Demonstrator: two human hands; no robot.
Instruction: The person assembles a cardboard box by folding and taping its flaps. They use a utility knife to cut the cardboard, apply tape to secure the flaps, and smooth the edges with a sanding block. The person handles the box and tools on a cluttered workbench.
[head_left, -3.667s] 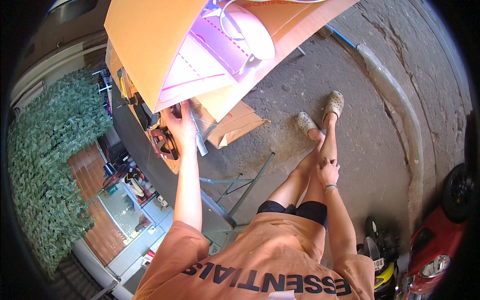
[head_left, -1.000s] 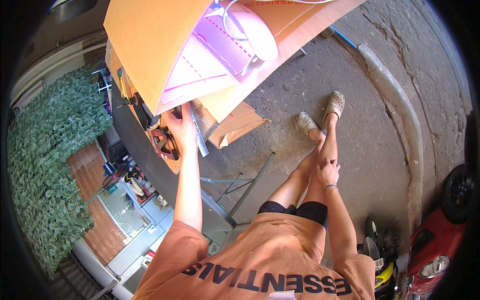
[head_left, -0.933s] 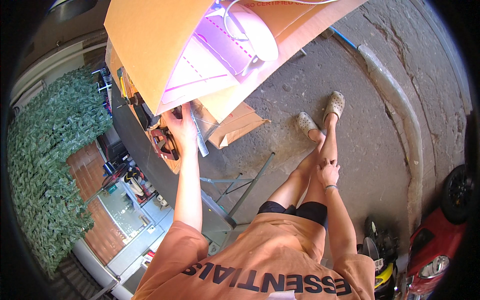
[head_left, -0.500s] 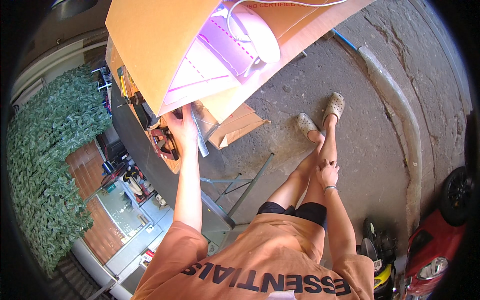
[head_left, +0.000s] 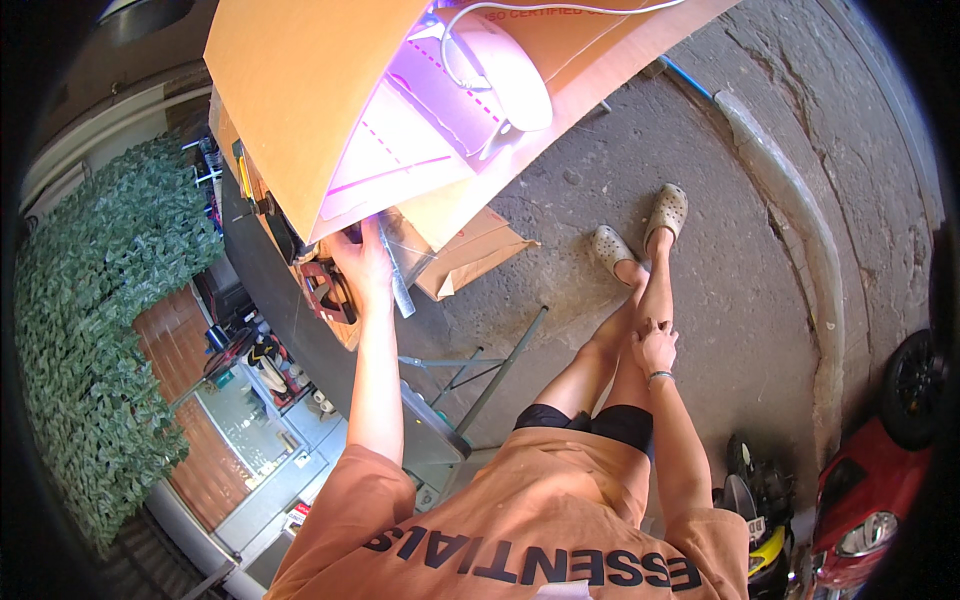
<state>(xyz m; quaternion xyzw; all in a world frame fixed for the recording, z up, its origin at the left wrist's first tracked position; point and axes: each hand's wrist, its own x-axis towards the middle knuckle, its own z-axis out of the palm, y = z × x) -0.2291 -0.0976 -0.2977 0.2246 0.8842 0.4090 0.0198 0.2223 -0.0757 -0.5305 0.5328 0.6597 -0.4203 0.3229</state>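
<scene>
While the cardboard box overhangs the left hand, hiding its fingertips, grip is untellable | right hand rests on leg, fingers loosely bent | step: apparently a reach beneath | next: needs sure finger placement

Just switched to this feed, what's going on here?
The person's left hand is at the lower corner of a folded orange-brown cardboard box, partly hidden there, so any grip is unclear. The right hand rests on the person's bare leg. A smooth, rounded white device shows in the box's opening, amid violet light.
</scene>
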